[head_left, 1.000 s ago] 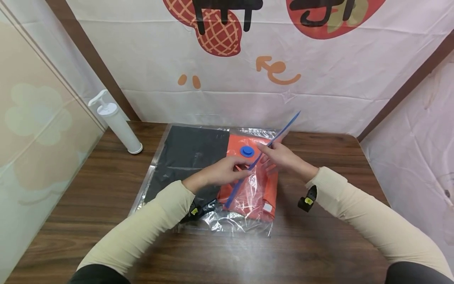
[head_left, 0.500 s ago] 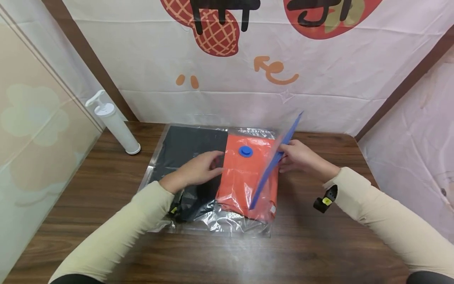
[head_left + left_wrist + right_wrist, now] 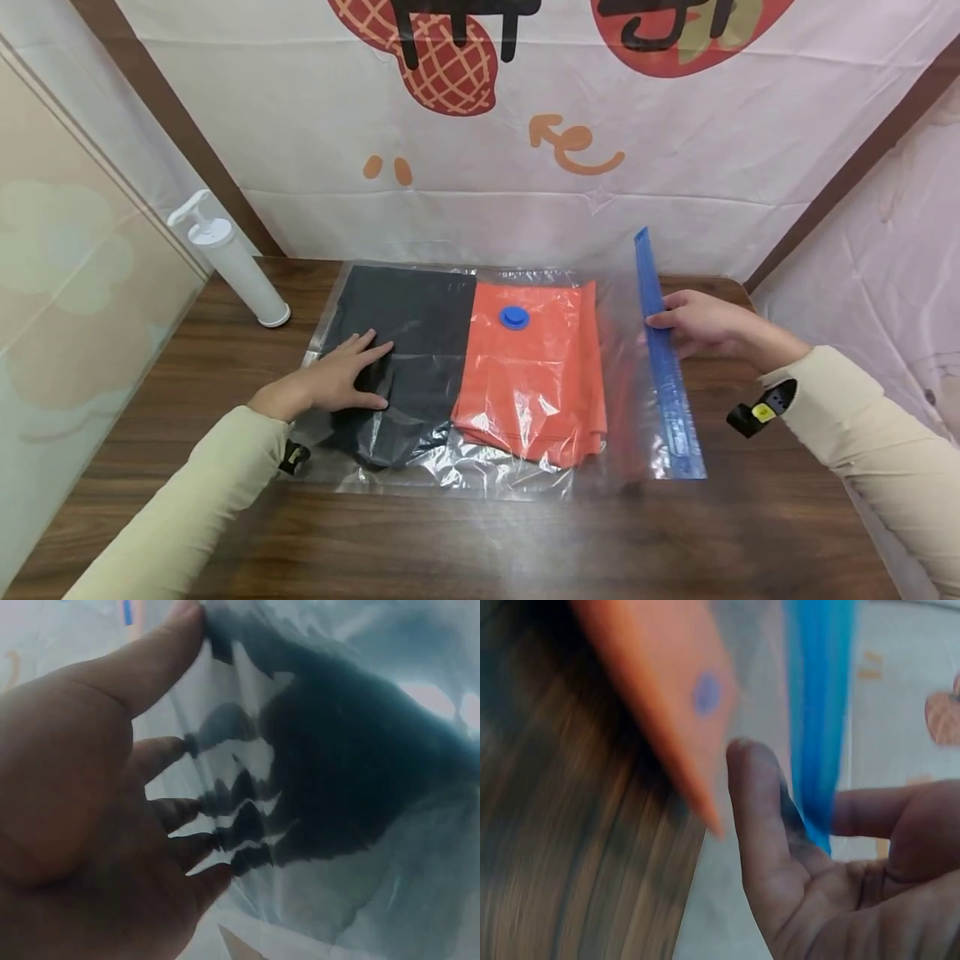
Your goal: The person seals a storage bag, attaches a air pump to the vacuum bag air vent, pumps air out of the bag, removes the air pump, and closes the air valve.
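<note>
A clear plastic vacuum storage bag (image 3: pixel 495 485) lies flat on the table, with folded black cloth (image 3: pixel 420 325) on its left and folded orange cloth (image 3: pixel 525 383) on its right. A round blue valve (image 3: pixel 514 317) sits over the orange cloth. My left hand (image 3: pixel 330 379) rests on the bag's left part with fingers spread; its fingertips touch the plastic in the left wrist view. At the bag's right end, my right hand (image 3: pixel 708 325) pinches the blue zip strip (image 3: pixel 667 375) between thumb and fingers and holds it raised. The right wrist view is blurred, with the strip (image 3: pixel 817 712) between thumb and fingers.
A white hand pump (image 3: pixel 243 271) stands on the table (image 3: pixel 450 550) at the back left, close to the side wall. A printed white curtain (image 3: pixel 480 200) hangs along the table's back edge. Wood tabletop shows in front of the bag.
My left hand has let go of the zip strip and moved left onto the black cloth side. My right hand has drawn the strip to the right, unfolding the bag's end off the orange cloth.
</note>
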### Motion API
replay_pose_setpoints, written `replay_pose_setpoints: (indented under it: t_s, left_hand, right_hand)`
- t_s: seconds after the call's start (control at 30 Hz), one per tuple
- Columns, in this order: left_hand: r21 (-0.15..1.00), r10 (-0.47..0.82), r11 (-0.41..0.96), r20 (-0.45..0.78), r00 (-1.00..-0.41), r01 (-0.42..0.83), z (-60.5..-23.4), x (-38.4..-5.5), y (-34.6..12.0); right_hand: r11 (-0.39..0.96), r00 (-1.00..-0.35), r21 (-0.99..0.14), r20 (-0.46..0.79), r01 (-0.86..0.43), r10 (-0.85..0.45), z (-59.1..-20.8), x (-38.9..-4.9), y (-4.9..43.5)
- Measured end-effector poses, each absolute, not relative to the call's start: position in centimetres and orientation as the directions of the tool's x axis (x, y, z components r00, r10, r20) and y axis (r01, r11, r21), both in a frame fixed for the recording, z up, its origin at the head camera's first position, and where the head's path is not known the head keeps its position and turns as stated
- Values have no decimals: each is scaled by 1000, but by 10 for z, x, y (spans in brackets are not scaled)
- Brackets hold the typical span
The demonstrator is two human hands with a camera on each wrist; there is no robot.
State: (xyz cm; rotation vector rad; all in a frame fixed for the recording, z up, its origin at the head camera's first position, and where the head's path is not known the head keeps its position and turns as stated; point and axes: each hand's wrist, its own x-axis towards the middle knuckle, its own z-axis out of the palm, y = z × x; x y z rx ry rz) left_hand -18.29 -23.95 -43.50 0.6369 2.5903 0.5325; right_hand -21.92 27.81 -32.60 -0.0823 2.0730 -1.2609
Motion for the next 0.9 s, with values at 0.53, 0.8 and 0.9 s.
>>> replay_pose_setpoints:
  t_s: [0.53, 0.8, 0.9]
  left_hand:
    - [481, 452, 838, -346, -822, 258, -432, -180, -237]
    - [490, 460, 831, -334, -823, 265, -437, -179, -237]
    - [486, 453, 833, -325, -830, 265, -437, -176, -239]
  right_hand:
    - [620, -763, -729, -567, 289, -310, -385, -213, 332]
    - [726, -841, -655, -500, 211, -206, -417, -209, 335]
    - [822, -918, -569, -338, 23, -208, -421, -204, 330]
